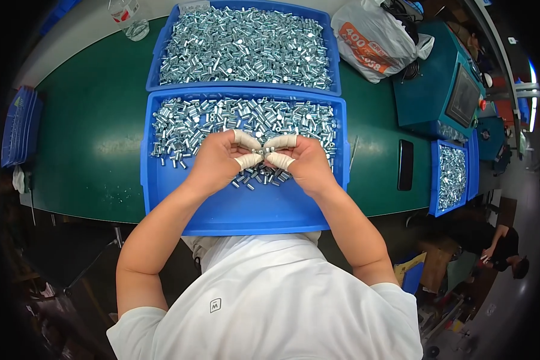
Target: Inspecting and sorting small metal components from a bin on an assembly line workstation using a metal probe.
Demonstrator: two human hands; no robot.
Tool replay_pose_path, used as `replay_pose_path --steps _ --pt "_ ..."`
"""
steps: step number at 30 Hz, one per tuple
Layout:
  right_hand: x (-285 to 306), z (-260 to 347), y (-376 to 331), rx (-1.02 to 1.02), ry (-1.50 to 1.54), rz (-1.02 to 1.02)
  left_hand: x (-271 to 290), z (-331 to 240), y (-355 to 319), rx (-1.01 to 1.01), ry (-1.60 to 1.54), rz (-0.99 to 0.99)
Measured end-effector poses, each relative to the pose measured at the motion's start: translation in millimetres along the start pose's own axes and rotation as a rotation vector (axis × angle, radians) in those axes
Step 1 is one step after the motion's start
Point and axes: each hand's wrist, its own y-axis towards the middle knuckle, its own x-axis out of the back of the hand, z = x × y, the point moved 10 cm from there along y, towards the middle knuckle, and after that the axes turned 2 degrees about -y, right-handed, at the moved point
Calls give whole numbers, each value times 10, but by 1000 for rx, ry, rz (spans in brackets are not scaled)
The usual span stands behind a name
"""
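While our forearms come up from the lower edge of the frame, we bring both hands together over the middle of the near blue tray (162, 198), just above its centre. Our left hand (213, 162) and right hand (306, 163) meet fingertip to fingertip, and the thumbs and forefingers wear pale finger cots (247, 140). Between those wrapped tips we pinch a small silver metal piece (262, 152), held from both sides; it is too small for us to tell its exact shape or whether it is one part or two. The remaining fingers curl in toward the palms. Below and behind our hands the tray holds a bed of small shiny metal cylinders (186, 120), thick along its far half and thinning to a few loose ones near our knuckles, while the near part of the tray floor is bare blue. Directly above it in the frame, touching its far rim, sits a second blue tray (153, 72) heaped with the same parts. Both trays rest on a green table (90, 144). At the upper left stands a clear plastic bottle (129, 18); at the upper right lies a white plastic bag (372, 39) beside a teal machine (432, 84). A dark phone (405, 165) lies at right centre, near a smaller blue tray (433, 180) of parts. A stack of blue trays (19, 126) sits at the left edge.
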Motion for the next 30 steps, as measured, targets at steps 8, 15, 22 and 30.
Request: replay_pose_path --steps 8,15,22,30 --pt "14 -58 13 -71 -47 -14 -38 62 32 -7 -13 2" --pt "1 -17 25 34 100 7 -9 -76 -3 -1 75 -56" --pt "23 29 20 62 5 20 -17 -34 5 -43 14 -67" --pt "-18 63 6 116 -61 40 -5 -58 -11 -57 85 -35"
